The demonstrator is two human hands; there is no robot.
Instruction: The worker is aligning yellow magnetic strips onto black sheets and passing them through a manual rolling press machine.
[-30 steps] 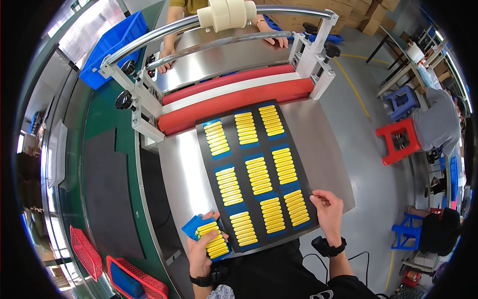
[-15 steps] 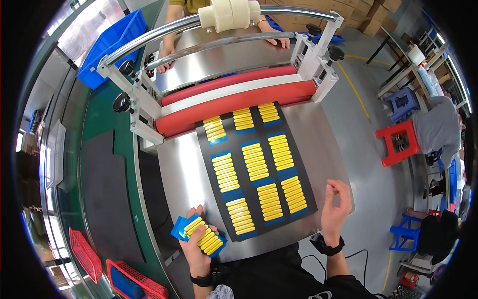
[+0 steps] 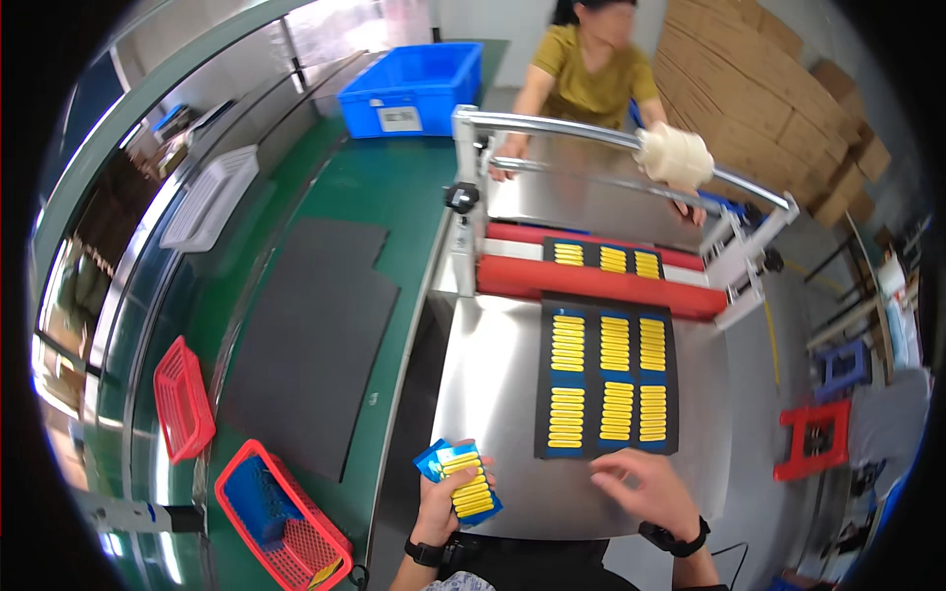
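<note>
My left hand (image 3: 443,500) grips a small stack of blue cards (image 3: 473,488) carrying rows of yellow strips, above the near left edge of the steel table (image 3: 493,394). My right hand (image 3: 645,488) holds nothing; its fingers are bent but apart, just below the near edge of a black sheet (image 3: 545,419). On that sheet lie rows of similar blue cards with yellow strips (image 3: 616,345). The sheet's far part runs between the red rollers (image 3: 601,284) of a roller machine, and one row shows among them.
Across the machine a person in an olive shirt (image 3: 591,89) rests both hands at the far table. On the green bench at left are a black mat (image 3: 305,335), two red baskets (image 3: 286,512), a white tray (image 3: 210,200) and a blue bin (image 3: 414,94). Stools (image 3: 816,438) stand at right.
The black sheet has moved farther into the rollers. My right hand has come from beside the sheet to its near edge. The view has swung left; my left hand still holds the cards.
</note>
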